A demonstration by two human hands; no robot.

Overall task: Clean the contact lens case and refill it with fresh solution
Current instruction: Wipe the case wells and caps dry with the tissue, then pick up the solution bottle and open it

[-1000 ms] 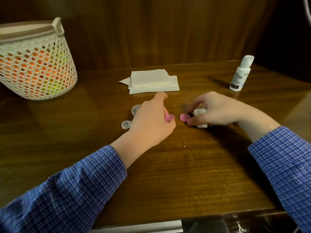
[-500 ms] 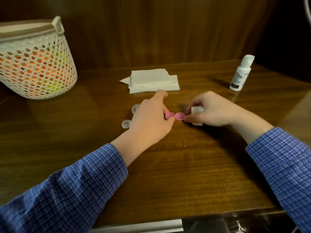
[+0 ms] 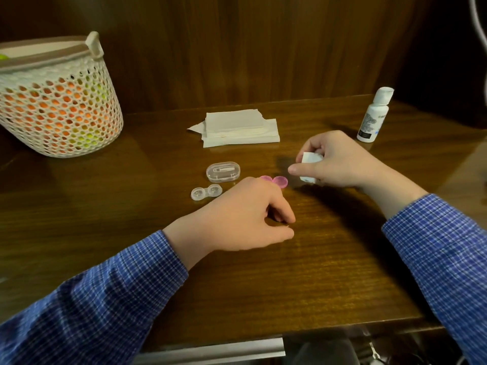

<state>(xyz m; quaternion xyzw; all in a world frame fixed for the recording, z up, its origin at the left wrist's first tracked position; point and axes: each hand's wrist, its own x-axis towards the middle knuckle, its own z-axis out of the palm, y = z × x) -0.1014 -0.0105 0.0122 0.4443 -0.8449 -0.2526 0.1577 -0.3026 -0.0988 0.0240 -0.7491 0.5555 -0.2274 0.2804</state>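
A clear two-well contact lens case (image 3: 206, 192) lies open on the wooden table. Two pink caps (image 3: 279, 181) sit side by side just right of it, the left one partly hidden behind my left hand. My left hand (image 3: 245, 214) rests on the table in front of the caps, its fingers loosely curled and holding nothing. My right hand (image 3: 332, 160) grips a folded white tissue (image 3: 309, 159) a little right of the caps. The white solution bottle (image 3: 374, 115) stands upright at the far right, lid closed.
A clear oval box (image 3: 223, 171) with a small tool inside lies behind the case. A stack of white tissues (image 3: 237, 127) lies further back. A white mesh basket (image 3: 56, 101) with orange and green balls stands far left. The table's front edge (image 3: 263, 330) runs near me.
My left hand let go of its pink cap and pulled back toward me, uncovering the lens case and oval box. My right hand set its cap down and lifted away with the tissue.
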